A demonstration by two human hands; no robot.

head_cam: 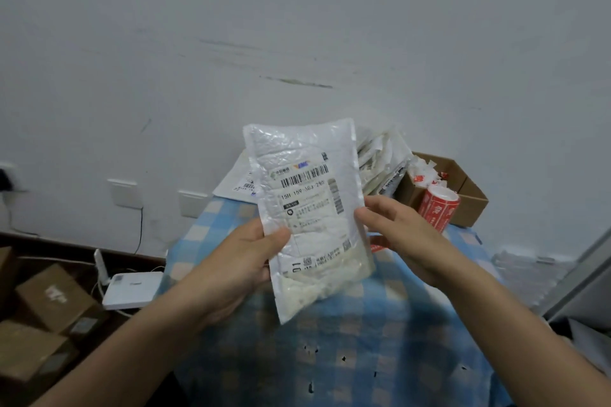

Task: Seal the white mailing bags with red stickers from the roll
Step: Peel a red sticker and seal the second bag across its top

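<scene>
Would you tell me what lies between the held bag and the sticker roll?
The right hand, gripping the bag's edge, with the roll beyond it; head view.

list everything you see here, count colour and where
mailing bag: one, white with printed label, held up over the table
bag pile: several, white, behind the mailing bag
sticker roll: one, red, in front of the cardboard box
cardboard box: one, brown, open, far right of table
tablecloth: one, blue checked, covering table
router: one, white, floor at left
cartons: several, brown, floor far left
left hand: grips bag's left edge
right hand: holds bag's right edge
</scene>
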